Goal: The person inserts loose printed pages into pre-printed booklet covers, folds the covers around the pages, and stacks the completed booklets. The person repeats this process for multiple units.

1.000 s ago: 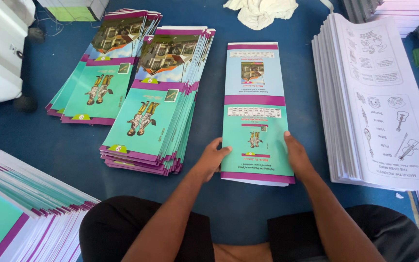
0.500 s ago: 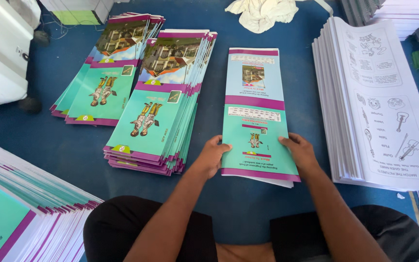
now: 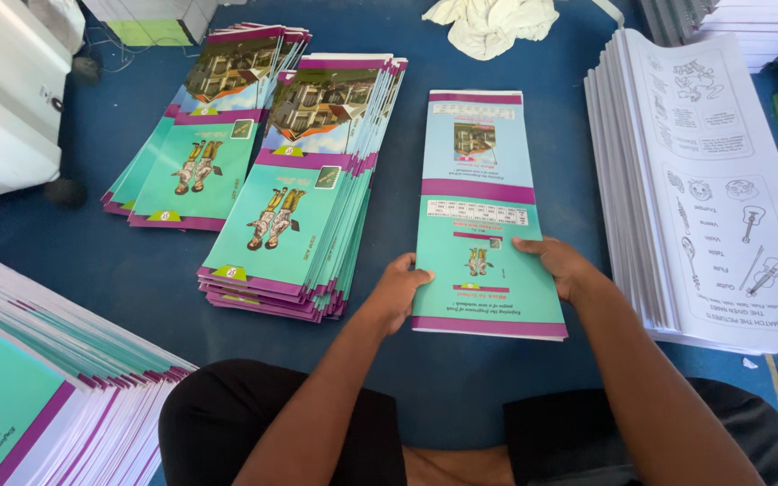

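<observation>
Bottom-left cover stack (image 3: 20,396) and right-hand white sheets (image 3: 722,180) cut off; perhaps more beyond.

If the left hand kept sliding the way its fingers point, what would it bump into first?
The left hand points right across the teal booklet cover, so it would probably meet the right hand first.

Two fanned stacks of teal-and-purple book covers (image 3: 303,189) and (image 3: 204,135) lie side by side on the blue floor (image 3: 92,261). A thick stack of white printed pages (image 3: 704,189) sits at the right, a crumpled white cloth (image 3: 493,22) at the top, and another cover pile (image 3: 38,387) fills the lower left.
</observation>
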